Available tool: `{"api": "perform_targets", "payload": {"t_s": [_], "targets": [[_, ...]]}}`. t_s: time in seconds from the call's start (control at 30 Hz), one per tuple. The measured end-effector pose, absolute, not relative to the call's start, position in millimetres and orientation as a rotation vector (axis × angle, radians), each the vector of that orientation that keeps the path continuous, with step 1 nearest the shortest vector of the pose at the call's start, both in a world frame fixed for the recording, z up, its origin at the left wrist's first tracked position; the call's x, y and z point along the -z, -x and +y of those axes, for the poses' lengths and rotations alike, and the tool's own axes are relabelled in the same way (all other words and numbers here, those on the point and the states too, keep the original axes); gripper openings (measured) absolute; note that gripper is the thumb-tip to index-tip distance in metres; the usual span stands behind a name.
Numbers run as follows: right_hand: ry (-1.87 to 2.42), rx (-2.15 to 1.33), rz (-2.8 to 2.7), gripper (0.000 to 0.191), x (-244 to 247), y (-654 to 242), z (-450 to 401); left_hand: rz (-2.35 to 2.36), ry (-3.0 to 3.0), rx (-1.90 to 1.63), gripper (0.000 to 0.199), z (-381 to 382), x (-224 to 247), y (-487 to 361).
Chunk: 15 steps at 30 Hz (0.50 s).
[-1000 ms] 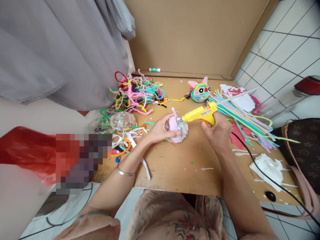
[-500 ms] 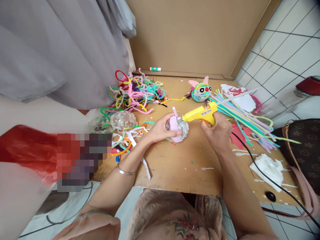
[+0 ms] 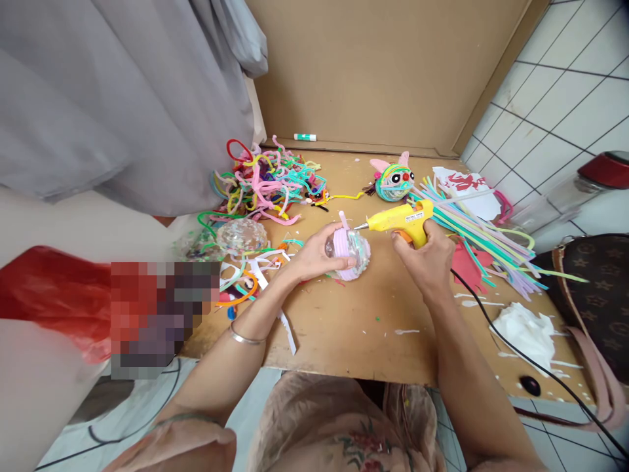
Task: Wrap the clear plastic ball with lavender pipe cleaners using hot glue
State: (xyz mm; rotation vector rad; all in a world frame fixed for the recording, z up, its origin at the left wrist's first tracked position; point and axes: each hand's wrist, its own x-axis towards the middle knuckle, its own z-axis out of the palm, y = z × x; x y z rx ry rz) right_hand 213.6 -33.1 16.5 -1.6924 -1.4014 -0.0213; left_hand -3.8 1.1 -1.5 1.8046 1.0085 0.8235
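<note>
My left hand (image 3: 318, 252) grips a clear, rounded plastic ball (image 3: 361, 252) just above the table. Lilac pipe cleaner (image 3: 343, 244) is wrapped round the ball's left part, with one end sticking up at the top. My right hand (image 3: 426, 255) is closed round the handle of a yellow hot glue gun (image 3: 397, 221). Its metal nozzle points left, close to the ball's upper right side and slightly apart from it. A finished-looking ball figure (image 3: 394, 181) with pink ears, eyes and a red nose sits farther back.
A tangled heap of coloured pipe cleaners (image 3: 275, 180) lies back left, beside another clear ball (image 3: 242, 234). Straight pipe cleaners (image 3: 486, 239) fan out at right, near a crumpled tissue (image 3: 525, 334) and brown bag (image 3: 592, 295). The glue gun's black cord (image 3: 515, 341) runs off right.
The glue gun in my right hand has moved slightly right, its nozzle drawing back from the ball. My left hand and the ball stay in place.
</note>
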Motion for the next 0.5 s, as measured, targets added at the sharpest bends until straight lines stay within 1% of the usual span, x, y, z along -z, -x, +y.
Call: {"api": "perform_targets", "payload": {"t_s": [0.17,0.33,0.5], "targets": [[1.699,-0.026,-1.325,0.030,-18.1,-215.9,-31.9,1.022,-1.814,-0.813,0.074,-0.2,-2.1,3.8],[1.855,0.100,-1.181,0.031,-6.4,-236.4,-19.3,1.038,-1.815,-0.792,0.075,-1.2,-4.5,4.0],[2.069,0.021,-1.197,0.037,9.2,-251.3,-11.2,1.029,-1.829,-0.793,0.078,-0.5,-3.4,4.1]]}}
